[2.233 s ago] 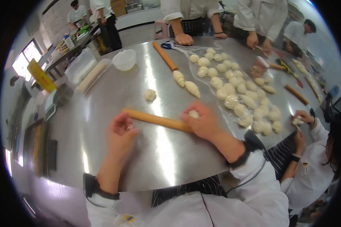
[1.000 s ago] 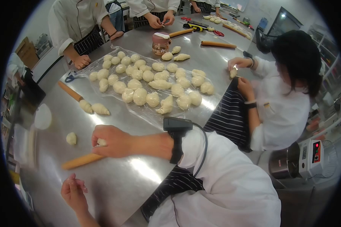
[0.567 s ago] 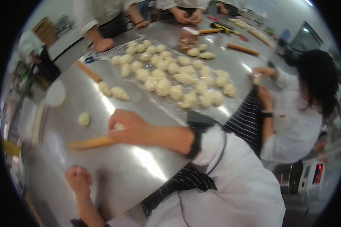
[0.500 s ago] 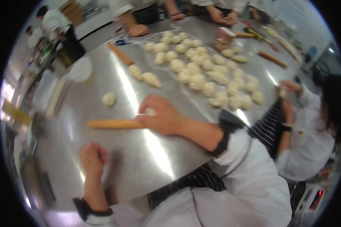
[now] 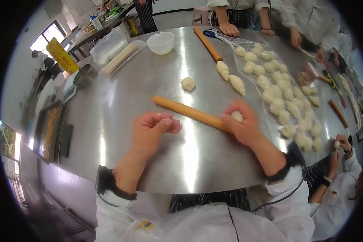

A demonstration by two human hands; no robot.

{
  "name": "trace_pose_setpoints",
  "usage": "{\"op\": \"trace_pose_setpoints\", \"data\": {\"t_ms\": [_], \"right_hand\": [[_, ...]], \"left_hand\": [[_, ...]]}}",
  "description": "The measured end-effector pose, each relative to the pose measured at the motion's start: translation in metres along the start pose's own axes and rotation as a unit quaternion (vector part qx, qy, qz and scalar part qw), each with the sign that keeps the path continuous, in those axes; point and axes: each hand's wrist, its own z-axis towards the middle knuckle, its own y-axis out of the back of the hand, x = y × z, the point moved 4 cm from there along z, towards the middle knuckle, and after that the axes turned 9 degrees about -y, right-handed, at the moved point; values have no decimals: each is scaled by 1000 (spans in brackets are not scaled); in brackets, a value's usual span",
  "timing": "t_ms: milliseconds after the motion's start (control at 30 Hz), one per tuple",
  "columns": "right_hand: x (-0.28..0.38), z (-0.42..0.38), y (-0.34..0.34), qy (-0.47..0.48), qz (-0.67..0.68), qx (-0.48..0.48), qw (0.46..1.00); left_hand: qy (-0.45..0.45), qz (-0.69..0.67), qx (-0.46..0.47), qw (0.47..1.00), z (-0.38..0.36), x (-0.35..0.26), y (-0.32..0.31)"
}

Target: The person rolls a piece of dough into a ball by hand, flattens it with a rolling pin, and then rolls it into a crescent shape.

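My right hand (image 5: pixel 244 123) is closed round a small white dough piece (image 5: pixel 237 116), close against the right end of a wooden rolling pin (image 5: pixel 189 112). Left of it, my left hand (image 5: pixel 154 131) hovers over the steel table (image 5: pixel 121 105) with fingers curled together; a pale bit shows at the fingertips, too small to name. Beyond the pin sits a single dough ball (image 5: pixel 188 84). Two ridged, spiral dough pieces (image 5: pixel 237 85) lie near a second rolling pin (image 5: pixel 207 44). Many dough balls (image 5: pixel 276 92) rest at the right, under or on clear plastic film.
A white bowl (image 5: pixel 160 42) and a clear plastic container (image 5: pixel 109 45) stand at the back left. A metal tray (image 5: pixel 48 131) is at the far left. Co-workers' hands (image 5: pixel 228 29) are across the table, and another co-worker's hand (image 5: pixel 343 143) is at the right.
The view has swung left. My left hand has risen and come nearer my right hand. The rolling pin now lies slanted in view, my right hand still by its end.
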Motion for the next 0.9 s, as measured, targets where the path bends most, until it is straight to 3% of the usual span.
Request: {"op": "trace_pose_setpoints", "data": {"t_ms": [167,267,467,667,833,900], "right_hand": [[0,1,1,6,0,-2,1000],[0,1,2,12,-1,-7,1000],[4,0,2,6,-8,-11,1000],[2,-1,3,9,-6,-10,1000],[-4,-1,2,35,-24,-13,999],[-2,0,4,37,-12,0,999]], "left_hand": [[-36,13,41,998,-4,-2,2],[-48,-64,34,996,-3,-5,0],[-40,-1,11,999,0,-8,-3],[-108,12,14,994,1,-8,-10],[-55,53,-7,997,-6,4,9],[-137,24,18,990,-2,3,6]]}}
